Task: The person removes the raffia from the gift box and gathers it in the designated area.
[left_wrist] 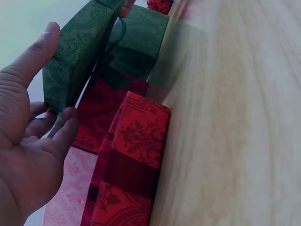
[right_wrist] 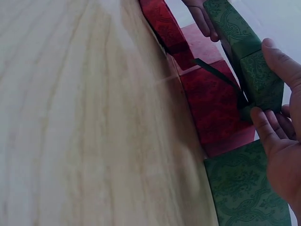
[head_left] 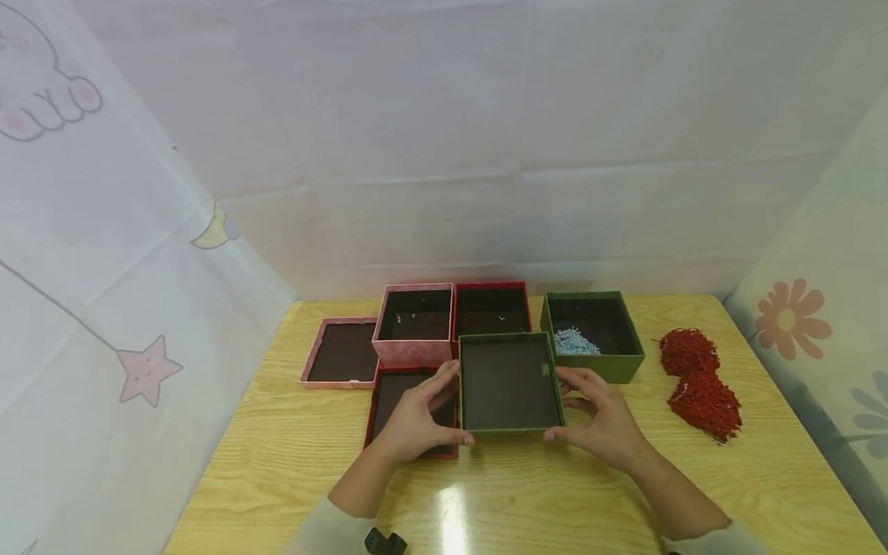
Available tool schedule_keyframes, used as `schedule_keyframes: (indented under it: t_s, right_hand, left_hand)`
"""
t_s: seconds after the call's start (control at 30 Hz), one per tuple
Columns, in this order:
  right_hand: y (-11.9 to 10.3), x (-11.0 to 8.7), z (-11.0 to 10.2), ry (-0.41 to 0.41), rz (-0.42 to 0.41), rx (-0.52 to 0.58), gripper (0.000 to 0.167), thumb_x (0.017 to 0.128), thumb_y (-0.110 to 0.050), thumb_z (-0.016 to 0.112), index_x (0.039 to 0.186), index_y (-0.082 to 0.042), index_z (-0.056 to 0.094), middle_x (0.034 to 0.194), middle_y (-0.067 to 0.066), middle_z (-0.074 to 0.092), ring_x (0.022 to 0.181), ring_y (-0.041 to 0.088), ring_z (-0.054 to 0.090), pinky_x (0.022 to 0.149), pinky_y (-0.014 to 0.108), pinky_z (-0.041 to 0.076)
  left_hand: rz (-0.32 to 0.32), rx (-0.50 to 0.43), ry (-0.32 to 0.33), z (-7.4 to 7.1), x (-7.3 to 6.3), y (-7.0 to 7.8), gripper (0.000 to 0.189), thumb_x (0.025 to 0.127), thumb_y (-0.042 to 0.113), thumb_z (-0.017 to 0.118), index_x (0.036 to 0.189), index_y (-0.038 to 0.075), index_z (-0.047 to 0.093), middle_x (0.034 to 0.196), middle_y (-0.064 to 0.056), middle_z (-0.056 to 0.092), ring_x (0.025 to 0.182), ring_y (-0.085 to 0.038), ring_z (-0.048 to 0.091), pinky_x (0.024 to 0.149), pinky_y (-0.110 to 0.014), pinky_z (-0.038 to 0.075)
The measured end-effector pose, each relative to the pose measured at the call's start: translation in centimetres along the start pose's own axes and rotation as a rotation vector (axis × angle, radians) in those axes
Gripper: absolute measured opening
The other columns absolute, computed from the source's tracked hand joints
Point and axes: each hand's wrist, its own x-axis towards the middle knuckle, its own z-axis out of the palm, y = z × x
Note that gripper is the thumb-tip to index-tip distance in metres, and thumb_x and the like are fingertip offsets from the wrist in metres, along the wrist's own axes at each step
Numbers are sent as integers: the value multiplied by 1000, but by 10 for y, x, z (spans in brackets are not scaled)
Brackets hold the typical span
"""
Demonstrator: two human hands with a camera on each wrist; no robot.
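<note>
Both hands hold a green box lid (head_left: 509, 385) above the table, its dark inside facing the head camera. My left hand (head_left: 419, 422) grips the left side, thumb at the near corner and fingers underneath. On the opposite side my right hand (head_left: 602, 416) holds it the same way. A green ribbon (right_wrist: 216, 73) dangles from the patterned outside of the lid in the right wrist view. Behind and to the right stands a green box (head_left: 617, 368) with light blue paper shreds (head_left: 574, 343) inside. Beneath my left hand lies a red lid (head_left: 405, 385), inside up.
A pink box (head_left: 415, 354) and a red box (head_left: 489, 299) stand side by side at the back, with a few scraps inside. Left of them lies a pink lid (head_left: 343, 351). Two heaps of red shreds (head_left: 704, 401) rest on the wooden table (head_left: 277, 462) at the right.
</note>
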Motion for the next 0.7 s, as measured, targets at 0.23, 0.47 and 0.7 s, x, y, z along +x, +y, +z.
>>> schedule_keyframes:
  t_s: [0.23,0.47,0.7]
  right_hand:
    - [5,-3,2,-10,19,-12,92,66,-8,98,146,3,55,133,18,55,114,22,56,96,29,56]
    - [13,-4,3,-24,52,-60,90,66,-12,98,145,0,57,132,15,57,109,25,59,92,30,58]
    - [17,-5,5,-49,112,-92,90,67,-18,98,144,2,57,132,16,58,108,28,61,91,34,59]
  left_hand:
    - [-38,185,37,2,-3,-4,115,66,41,99,163,27,37,169,1,30,151,-20,33,116,-55,39]
    - [-53,301,47,2,-1,-7,116,63,46,99,161,26,41,163,13,37,143,-19,37,112,-62,38]
    - [-60,379,6,1,3,-10,116,63,57,96,160,20,43,163,11,38,139,-19,37,107,-53,46]
